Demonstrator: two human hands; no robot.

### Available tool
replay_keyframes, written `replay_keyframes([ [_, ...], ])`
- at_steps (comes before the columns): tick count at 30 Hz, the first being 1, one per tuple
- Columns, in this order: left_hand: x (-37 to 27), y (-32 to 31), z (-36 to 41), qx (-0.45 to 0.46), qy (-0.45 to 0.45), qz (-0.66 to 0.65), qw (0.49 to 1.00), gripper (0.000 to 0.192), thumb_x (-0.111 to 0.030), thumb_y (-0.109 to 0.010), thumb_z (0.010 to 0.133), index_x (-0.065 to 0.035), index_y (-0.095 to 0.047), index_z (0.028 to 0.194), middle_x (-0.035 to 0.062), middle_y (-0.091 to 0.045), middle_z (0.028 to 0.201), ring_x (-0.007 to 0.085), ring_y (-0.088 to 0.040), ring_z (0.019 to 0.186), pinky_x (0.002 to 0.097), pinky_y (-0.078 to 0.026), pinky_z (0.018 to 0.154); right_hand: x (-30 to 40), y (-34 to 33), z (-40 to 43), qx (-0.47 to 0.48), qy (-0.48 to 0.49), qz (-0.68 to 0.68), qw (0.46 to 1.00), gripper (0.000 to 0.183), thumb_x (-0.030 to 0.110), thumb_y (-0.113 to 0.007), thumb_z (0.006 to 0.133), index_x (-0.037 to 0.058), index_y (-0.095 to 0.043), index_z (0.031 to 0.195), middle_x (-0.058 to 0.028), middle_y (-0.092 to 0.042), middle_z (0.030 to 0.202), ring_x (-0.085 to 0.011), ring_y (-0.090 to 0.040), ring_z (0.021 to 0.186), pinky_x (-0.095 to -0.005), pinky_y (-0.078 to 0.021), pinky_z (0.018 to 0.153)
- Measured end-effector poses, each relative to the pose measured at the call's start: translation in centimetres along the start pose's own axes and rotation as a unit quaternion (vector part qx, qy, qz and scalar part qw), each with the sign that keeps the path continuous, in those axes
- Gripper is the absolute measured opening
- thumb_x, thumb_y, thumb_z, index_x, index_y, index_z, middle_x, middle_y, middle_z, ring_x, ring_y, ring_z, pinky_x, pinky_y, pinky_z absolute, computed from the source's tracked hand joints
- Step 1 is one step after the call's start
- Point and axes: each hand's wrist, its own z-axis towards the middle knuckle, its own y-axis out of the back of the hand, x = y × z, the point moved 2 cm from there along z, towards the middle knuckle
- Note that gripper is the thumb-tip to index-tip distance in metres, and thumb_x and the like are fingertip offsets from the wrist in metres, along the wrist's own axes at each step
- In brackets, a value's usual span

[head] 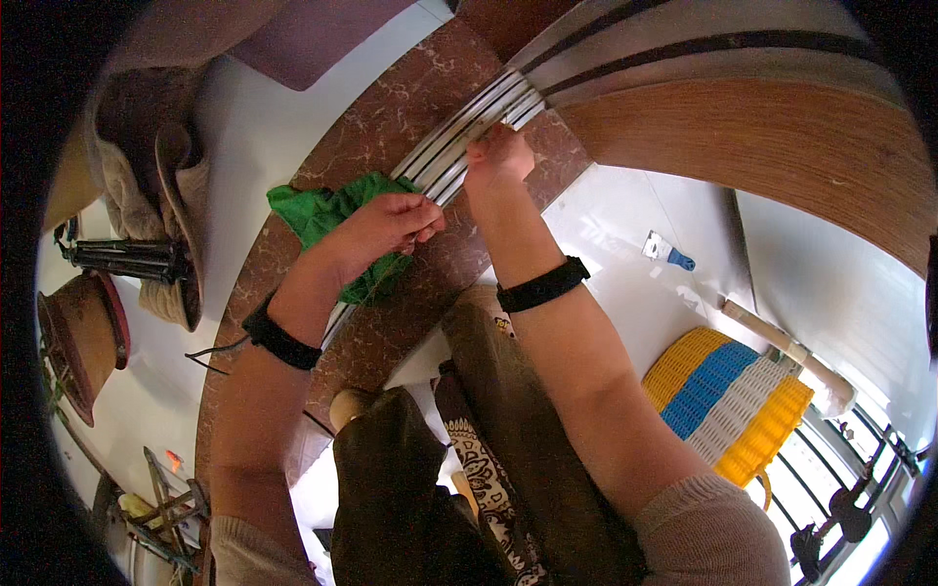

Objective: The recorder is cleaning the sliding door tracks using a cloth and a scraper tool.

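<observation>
A sliding-door track [454,143] with several parallel metal rails runs across a reddish-brown marbled stone sill [381,110]. My right hand [502,157] is curled down at the rails near their far end; its fingertips are hidden, so what it holds is unclear. On the track lies a crumpled green cloth [330,212], covering part of the rails. Over the cloth's edge, my left hand [403,223] has thumb and fingers pinched together. Anything between them is too small to make out. Black straps circle both of my wrists.
On the pale floor to the right lies a scraper [668,250] with a blue handle. Beyond it is a yellow, blue and white woven basket [722,399]. A wooden panel [733,139] borders the sill. To the left are a folded black tripod [124,256] and a plant pot [84,337].
</observation>
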Motion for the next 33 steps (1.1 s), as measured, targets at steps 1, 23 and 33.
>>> replay_keyframes([
  [1, -0.4, -0.3, 0.2, -0.004, -0.001, 0.010, 1.000, 0.025, -0.032, -0.049, 0.087, -0.0080, -0.055, 0.082, -0.0046, -0.048, 0.069, 0.0054, -0.043, 0.062, 0.0195, -0.036, 0.058, 0.6, -0.1, -0.1, -0.053, 0.333, -0.250, 0.907, 0.012, 0.006, -0.041, 0.081, 0.0092, -0.049, 0.072, -0.0014, -0.045, 0.062, -0.0121, -0.034, 0.044, -0.0268, -0.0231, 0.038],
  [23, -1.3, -1.3, 1.8, -0.019, 0.010, 0.156, 0.988, 0.035, -0.039, -0.047, 0.086, -0.0079, -0.063, 0.090, -0.0003, -0.060, 0.074, 0.0067, -0.050, 0.067, 0.0234, -0.040, 0.059, 9.4, -2.1, -6.7, 0.091, -0.033, -0.155, 0.983, 0.012, 0.004, -0.039, 0.082, -0.0012, -0.050, 0.078, -0.0070, -0.045, 0.056, -0.0161, -0.037, 0.040, -0.0299, -0.0287, 0.036],
  [33, -3.0, -1.1, 3.6, -0.174, -0.047, 0.068, 0.981, 0.024, -0.027, -0.051, 0.084, -0.0071, -0.062, 0.092, -0.0029, -0.056, 0.070, 0.0052, -0.044, 0.059, 0.0201, -0.036, 0.056, 5.4, 0.5, -1.5, 0.087, 0.176, -0.504, 0.841, 0.016, 0.008, -0.048, 0.078, 0.0020, -0.061, 0.071, -0.0089, -0.057, 0.059, -0.0194, -0.051, 0.044, -0.0307, -0.0396, 0.039],
])
